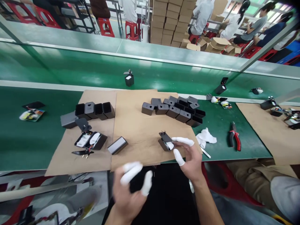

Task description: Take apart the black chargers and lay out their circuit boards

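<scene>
I see the left hand (129, 191) spread, empty. The right hand (191, 156), also spread, is by a black case (165, 143), contact unclear

The head camera looks forward and down — over the green bench (219, 122), fairly near.

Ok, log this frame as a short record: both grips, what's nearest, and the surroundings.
left grip: open, blurred, holding nothing
right grip: open, beside the black casing with plug prongs; contact unclear
between grips: grey-faced black box
far side: clustered black housings
right side: white cloth, red-and-black pliers
surface: brown sheets on green bench
</scene>
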Demonstrator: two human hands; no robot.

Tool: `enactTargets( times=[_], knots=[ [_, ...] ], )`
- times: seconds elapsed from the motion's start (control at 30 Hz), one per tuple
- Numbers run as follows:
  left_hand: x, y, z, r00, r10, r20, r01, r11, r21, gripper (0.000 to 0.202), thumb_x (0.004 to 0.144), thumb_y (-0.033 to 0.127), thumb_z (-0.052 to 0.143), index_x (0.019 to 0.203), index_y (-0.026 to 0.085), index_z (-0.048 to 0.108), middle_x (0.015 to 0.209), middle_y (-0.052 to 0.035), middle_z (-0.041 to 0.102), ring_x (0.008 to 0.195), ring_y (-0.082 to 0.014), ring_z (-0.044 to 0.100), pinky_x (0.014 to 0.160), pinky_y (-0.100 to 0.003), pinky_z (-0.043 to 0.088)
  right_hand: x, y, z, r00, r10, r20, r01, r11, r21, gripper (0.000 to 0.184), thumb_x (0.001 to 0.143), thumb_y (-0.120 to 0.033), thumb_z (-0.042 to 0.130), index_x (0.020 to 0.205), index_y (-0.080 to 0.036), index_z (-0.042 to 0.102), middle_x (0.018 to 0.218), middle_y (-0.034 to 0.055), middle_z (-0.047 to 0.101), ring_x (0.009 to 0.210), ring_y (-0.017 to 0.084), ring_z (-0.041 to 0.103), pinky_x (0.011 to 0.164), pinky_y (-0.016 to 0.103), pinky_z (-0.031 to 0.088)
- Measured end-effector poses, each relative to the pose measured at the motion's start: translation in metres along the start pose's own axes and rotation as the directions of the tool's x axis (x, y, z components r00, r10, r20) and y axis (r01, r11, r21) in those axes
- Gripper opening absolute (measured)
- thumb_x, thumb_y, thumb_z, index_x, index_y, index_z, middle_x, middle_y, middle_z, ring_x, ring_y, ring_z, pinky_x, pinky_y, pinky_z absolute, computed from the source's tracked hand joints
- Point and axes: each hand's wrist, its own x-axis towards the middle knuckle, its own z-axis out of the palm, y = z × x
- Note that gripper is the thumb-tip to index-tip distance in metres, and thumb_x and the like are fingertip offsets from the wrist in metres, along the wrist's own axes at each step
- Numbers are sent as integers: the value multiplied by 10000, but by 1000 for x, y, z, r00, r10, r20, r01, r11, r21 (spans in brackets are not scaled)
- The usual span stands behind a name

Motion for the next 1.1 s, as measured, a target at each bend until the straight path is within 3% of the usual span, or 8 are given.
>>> enactTargets(
  times=[0.13,0.23,0.37,0.57,0.8,0.87,0.97,1.1],
  knots=[
    [27,22,54,977,115,182,-116,993,-7,853,789,352,924,1533,302,511,1401,-187,605,1316,-460,581,1101,-662,467,19,-22,-11,979,104,177,-98,994,-43,380,957,-261,762,1331,-266,695,1183,77,795,1040,253,801,975,447,697],
    [50,23,74,947,172,271,-189,981,38,692,852,274,855,1469,292,542,1293,-170,674,1214,-434,630,1013,-630,505,31,-33,-14,955,133,264,-113,990,-89,317,963,-262,756,1279,-273,744,1186,62,792,1034,241,791,936,410,707],
    [56,14,78,913,270,306,-322,937,132,545,870,259,832,1356,255,585,1147,-146,704,1054,-389,665,898,-560,556,39,-38,-18,924,121,362,-101,992,-76,315,989,-240,720,1299,-277,764,1229,59,779,1073,236,779,947,396,707],
    [52,12,74,894,330,303,-397,897,195,524,895,256,831,1339,223,555,1176,-122,715,1078,-351,686,922,-513,594,45,-34,-28,879,153,451,-167,986,-9,330,1012,-300,742,1342,-309,760,1286,66,779,1155,248,772,1033,417,673],
    [54,15,72,888,346,302,-418,882,218,560,900,284,841,1363,182,544,1190,-124,725,1103,-326,686,955,-492,611,32,-22,-26,900,289,327,-316,948,31,326,1011,-367,750,1328,-289,742,1190,64,822,1101,250,811,1024,428,677],
    [54,15,72,891,341,298,-411,887,213,556,902,288,839,1364,191,544,1198,-122,727,1114,-325,689,961,-491,611,23,-22,-25,945,246,217,-252,968,4,283,1048,-347,689,1318,-282,742,1229,77,812,1115,252,808,1026,442,676],
    [54,16,72,893,334,300,-403,892,206,540,901,305,841,1345,197,554,1176,-115,726,1087,-324,689,941,-490,613,7,-27,-21,997,28,79,-14,984,-177,237,1015,-262,727,1248,-274,772,1214,83,809,1108,265,797,999,453,676],
    [54,15,73,892,346,292,-413,885,213,521,878,299,858,1296,174,574,1141,-121,721,1055,-331,685,917,-496,615,-11,-31,-11,967,-250,51,252,902,-352,350,956,-92,769,1256,-272,773,1220,97,791,1101,251,782,955,415,673]
  ],
)
